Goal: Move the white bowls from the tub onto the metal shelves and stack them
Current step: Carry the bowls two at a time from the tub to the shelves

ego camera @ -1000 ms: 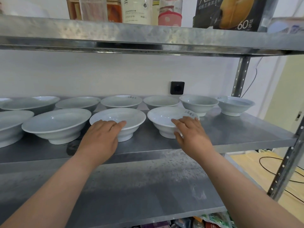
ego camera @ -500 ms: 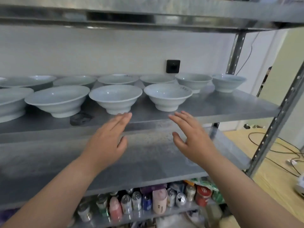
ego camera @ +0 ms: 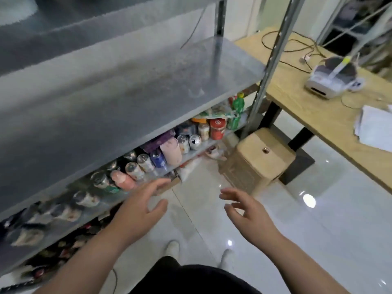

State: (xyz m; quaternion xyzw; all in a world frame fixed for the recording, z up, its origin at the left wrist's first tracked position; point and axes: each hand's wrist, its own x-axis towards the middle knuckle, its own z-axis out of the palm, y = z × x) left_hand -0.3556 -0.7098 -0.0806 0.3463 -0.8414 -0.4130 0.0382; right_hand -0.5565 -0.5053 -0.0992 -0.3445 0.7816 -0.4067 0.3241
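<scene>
We saw neither the white bowls nor the tub in this view, so we could not tell where they sat; the head camera looked down past the tall grey metal shelves point(ego camera: 148, 85) to the glossy white tiled floor point(ego camera: 318, 230) in front of them. The left hand point(ego camera: 140, 211) hung just in front of the shelves' lower edge and the right hand point(ego camera: 250, 211) hung farther out from the shelves, well apart from the left. Both were empty, with the fingers point(ego camera: 158, 183) spread wide and loosely bent. The broad middle shelf carried nothing we could make out, while the one below it was crowded with drink cans and bottles point(ego camera: 146, 162). A squat tan plastic stool point(ego camera: 261, 158) stood at the shelves' right-hand post, and beyond that post ran a pale wooden worktop point(ego camera: 307, 102). We judged the hands to be between loads, heading for the tub. We expected the bowls to be rigid, smooth, fairly weighty and easy to chip. So we thought each was best taken with a thumb over the rim and fingers under the flared wall, then lowered squarely into the bowl below and never dropped.
</scene>
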